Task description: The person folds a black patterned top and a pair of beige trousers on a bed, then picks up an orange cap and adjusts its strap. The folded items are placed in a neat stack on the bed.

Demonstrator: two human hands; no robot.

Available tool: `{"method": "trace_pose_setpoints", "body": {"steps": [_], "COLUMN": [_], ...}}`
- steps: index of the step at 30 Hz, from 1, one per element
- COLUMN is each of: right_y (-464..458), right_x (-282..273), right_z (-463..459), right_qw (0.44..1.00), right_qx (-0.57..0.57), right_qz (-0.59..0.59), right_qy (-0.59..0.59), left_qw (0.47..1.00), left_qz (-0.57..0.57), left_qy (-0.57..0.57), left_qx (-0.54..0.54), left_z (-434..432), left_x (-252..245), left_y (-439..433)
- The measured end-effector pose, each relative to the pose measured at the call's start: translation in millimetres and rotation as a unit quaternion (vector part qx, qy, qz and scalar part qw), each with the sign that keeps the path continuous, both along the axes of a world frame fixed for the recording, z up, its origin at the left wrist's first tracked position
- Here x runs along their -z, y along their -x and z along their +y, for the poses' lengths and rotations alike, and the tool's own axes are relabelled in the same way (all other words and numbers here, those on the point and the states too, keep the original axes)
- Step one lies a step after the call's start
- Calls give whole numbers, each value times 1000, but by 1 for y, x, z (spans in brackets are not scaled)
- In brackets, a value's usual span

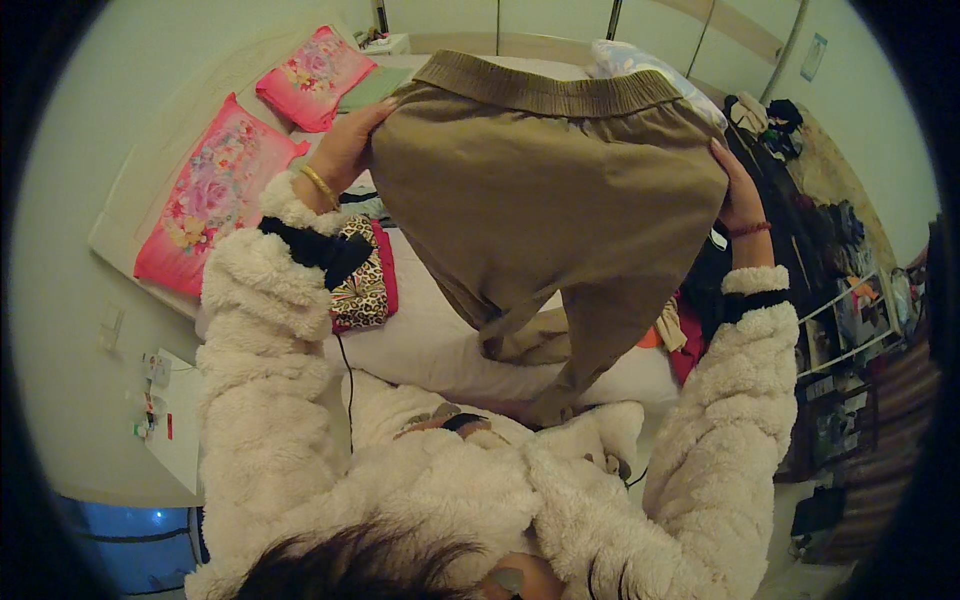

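A pair of khaki trousers (547,180) with a gathered elastic waistband (555,94) hangs spread between my hands, above the bed. My left hand (349,150), with a gold bangle at the wrist, grips the left side just below the waistband. On the other side my right hand (739,191), wearing a red beaded bracelet, holds the fabric at the hip. Both legs of the trousers dangle towards my lap, partly folded over each other. The fingers behind the cloth are hidden.
Two pink floral pillows (214,195) lie at the bed's left. A folded leopard-print garment (364,277) rests on the pale bed sheet (420,337) near my left forearm. Red clothing (686,337) and dark clothes are by my right arm. A white rack (847,322) stands at the far right.
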State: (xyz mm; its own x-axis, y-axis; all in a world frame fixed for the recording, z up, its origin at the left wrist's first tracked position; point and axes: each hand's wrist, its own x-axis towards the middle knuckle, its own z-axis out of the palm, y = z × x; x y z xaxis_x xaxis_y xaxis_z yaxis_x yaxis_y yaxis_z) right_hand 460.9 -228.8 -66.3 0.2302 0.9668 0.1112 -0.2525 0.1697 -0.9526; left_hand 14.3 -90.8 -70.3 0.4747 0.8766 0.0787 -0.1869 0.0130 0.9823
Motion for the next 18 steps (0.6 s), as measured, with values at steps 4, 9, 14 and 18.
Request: {"method": "trace_pose_setpoints", "body": {"steps": [4,9,14,18], "right_y": [4,-6,-39,-42], "right_x": [-2,2,-32,-83], "right_z": [-3,11,53,43], "right_qw": [1000,995,632,536], "right_qx": [-26,-66,123,346], "right_qz": [-1,-80,-765,-750], "right_qy": [4,-1,-17,-173], "left_qw": [999,991,792,948], "left_qz": [-17,86,432,28], "left_qy": [-9,-40,-382,-310], "left_qx": [-29,-96,-199,-63], "left_z": [7,35,93,100], "left_x": [6,16,-19,-87], "left_y": [3,5,-10,-30]}}
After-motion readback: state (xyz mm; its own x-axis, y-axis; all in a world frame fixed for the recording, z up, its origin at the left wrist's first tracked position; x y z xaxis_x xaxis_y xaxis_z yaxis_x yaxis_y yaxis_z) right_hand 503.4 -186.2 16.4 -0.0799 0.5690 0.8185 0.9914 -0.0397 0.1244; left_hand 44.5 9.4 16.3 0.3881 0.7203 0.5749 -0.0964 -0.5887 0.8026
